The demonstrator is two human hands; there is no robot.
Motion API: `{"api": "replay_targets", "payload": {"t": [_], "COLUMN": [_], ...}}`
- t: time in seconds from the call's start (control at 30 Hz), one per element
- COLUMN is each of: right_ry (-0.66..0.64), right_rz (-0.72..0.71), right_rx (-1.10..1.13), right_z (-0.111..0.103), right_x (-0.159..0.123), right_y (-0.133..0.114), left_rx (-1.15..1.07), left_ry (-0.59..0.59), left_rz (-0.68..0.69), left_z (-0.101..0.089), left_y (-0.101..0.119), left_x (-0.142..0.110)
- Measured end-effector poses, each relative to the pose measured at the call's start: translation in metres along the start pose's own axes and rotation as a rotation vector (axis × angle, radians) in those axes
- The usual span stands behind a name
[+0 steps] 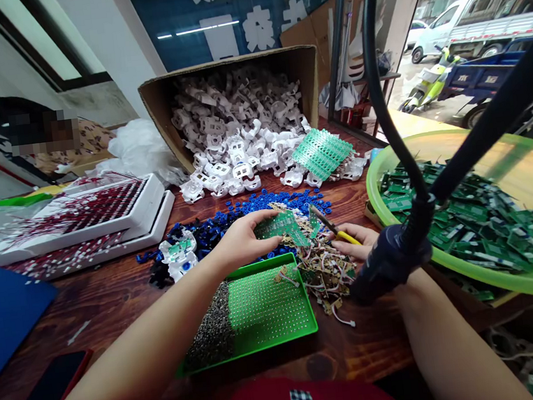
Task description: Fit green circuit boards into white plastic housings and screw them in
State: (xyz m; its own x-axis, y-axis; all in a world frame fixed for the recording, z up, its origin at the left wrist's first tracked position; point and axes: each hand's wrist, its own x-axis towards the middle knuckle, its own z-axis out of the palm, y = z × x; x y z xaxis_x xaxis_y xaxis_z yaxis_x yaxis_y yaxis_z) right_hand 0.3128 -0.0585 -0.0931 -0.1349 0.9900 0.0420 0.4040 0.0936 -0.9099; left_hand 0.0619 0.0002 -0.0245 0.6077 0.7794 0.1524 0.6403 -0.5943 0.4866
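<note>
Dark wooden table (pixel 118 292) beside a wall and a street-side opening, viewed from the worker's seat. At the lower left lies a flat black slab (pixel 48 398) with a red edge. Below centre rests a green tray (pixel 265 319), its left part filled with small metal parts (pixel 210 328), its floor dotted with holes. The left hand (pixel 239 240), just beyond the tray, grasps a green circuit panel (pixel 274 226) at the centre of the frame, fingers above and thumb below. The right hand (pixel 355 241), right of centre, grips a yellow-handled tool (pixel 346 236), its dark tip directed toward the panel; whether the two touch cannot be told. Beneath and between the hands spreads a heap of wired connectors (pixel 328 276). A black stand (pixel 391 256) crosses the right side. At the right edge, a yellow-green basin (pixel 530 173) contains many green boards (pixel 471 221). Beyond the hands lie blue rings (pixel 267 203); at upper centre, a cardboard box (pixel 153 110) on its side spills white plastic parts (pixel 241 145). A white truck (pixel 463 23) stands outside, upper right.
</note>
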Motion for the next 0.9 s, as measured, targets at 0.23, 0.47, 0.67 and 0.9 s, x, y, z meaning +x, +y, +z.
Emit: {"api": "replay_targets", "payload": {"t": [0.23, 0.47, 0.67, 0.9], "right_ry": [0.203, 0.182, 0.108, 0.173], "right_rz": [-0.038, -0.098, -0.125, -0.126], "right_rx": [-0.194, -0.288, -0.341, -0.453], "right_z": [-0.003, 0.008, 0.005, 0.015], "right_x": [0.006, 0.007, 0.006, 0.005], "right_y": [0.002, 0.008, 0.005, 0.004], "left_rx": [0.135, 0.184, 0.32, 0.483], "left_ry": [0.031, -0.026, -0.024, -0.015], "left_rz": [0.028, 0.15, 0.224, 0.11], "left_z": [0.005, 0.005, 0.004, 0.018], "left_y": [-0.001, 0.009, 0.011, 0.018], "left_x": [0.003, 0.004, 0.004, 0.0]}}
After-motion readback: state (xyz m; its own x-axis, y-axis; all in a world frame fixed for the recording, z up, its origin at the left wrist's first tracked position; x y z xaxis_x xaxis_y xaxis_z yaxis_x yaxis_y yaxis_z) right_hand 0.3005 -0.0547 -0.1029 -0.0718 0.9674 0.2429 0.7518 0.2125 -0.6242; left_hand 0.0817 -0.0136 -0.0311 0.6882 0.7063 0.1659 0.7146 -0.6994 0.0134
